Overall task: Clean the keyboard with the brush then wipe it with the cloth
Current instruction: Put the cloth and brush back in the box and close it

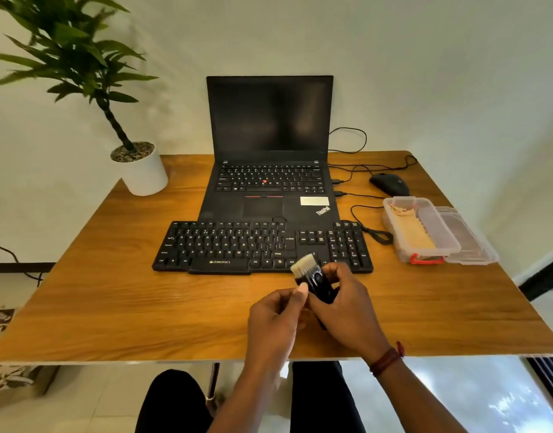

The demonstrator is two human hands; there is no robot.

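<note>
A black external keyboard (pixel 237 245) lies across the middle of the wooden table (pixel 113 307), in front of the laptop. Just in front of its right half I hold a small black brush (pixel 316 281) with pale bristles that point up and left toward the keys. My right hand (pixel 347 307) grips the brush body from the right. My left hand (pixel 278 317) pinches its near side, thumb on the casing. A beige cloth (pixel 417 235) lies folded in a clear plastic box (pixel 390 225) to the right of the keyboard.
An open black laptop (pixel 269 179) stands behind the keyboard. A black mouse (pixel 389 183) and loose cables (pixel 370 226) lie at the back right. The box's clear lid (pixel 469 239) rests beside it. A potted plant (pixel 141 170) occupies the back left corner.
</note>
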